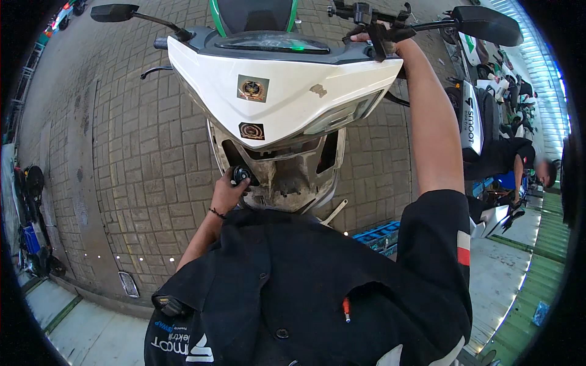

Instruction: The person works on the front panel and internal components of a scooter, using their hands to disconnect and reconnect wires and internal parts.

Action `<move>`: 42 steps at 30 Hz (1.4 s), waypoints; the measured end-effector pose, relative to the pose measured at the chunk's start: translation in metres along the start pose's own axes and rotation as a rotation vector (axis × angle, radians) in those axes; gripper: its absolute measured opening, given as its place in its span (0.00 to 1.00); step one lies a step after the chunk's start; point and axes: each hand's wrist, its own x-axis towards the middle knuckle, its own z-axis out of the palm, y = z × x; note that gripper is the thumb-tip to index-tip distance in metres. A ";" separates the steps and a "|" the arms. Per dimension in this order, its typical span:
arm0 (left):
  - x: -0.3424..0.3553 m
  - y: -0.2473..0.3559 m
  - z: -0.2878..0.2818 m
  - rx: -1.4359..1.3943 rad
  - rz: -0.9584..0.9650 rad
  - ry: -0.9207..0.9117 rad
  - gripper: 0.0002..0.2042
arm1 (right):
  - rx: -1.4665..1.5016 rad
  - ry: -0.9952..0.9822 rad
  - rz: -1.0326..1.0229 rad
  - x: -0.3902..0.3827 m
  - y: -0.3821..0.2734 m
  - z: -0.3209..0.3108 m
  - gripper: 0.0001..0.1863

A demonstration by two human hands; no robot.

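In front of me stands a white scooter [287, 79] with its front toward me. My left hand [227, 194] is closed around a small round black part with a shiny centre [242, 176], held against the lower left of the opened, dusty front section [293, 177]. I cannot tell whether this part is a lamp or a horn. Reaching far forward, my right hand [364, 38] is at the handlebar's right side, with fingers curled by the dash edge. A black phone-holder-like mount [379, 38] hides much of that hand.
Black mirrors [114, 12] [487, 25] stick out on both sides. A blue crate [377, 236] sits low at the right, near a pale metal stand lever [335, 211]. Another person [510, 160] bends among parked scooters at the right. Brick paving [146, 128] surrounds the scooter.
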 end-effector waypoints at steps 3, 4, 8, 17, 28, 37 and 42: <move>0.001 -0.004 0.000 0.038 0.024 0.032 0.26 | -0.012 -0.020 -0.003 0.002 0.006 -0.001 0.26; 0.002 -0.004 0.000 0.038 0.025 0.042 0.26 | -0.017 -0.026 -0.004 0.002 0.007 -0.002 0.27; 0.004 -0.013 0.002 0.023 0.035 0.040 0.26 | -0.066 -0.042 0.017 0.003 -0.001 -0.002 0.26; -0.003 0.016 -0.002 0.096 0.034 0.034 0.24 | -0.105 -0.004 0.080 0.002 -0.005 -0.001 0.27; -0.004 0.031 -0.007 0.081 -0.098 -0.032 0.25 | 0.029 -0.074 0.153 -0.002 -0.011 -0.004 0.25; 0.004 0.004 0.002 0.095 0.026 0.008 0.27 | -0.037 -0.024 0.073 -0.002 -0.009 -0.004 0.23; 0.007 -0.009 0.003 0.094 0.022 0.018 0.29 | 0.011 -0.091 0.108 0.018 0.037 0.007 0.25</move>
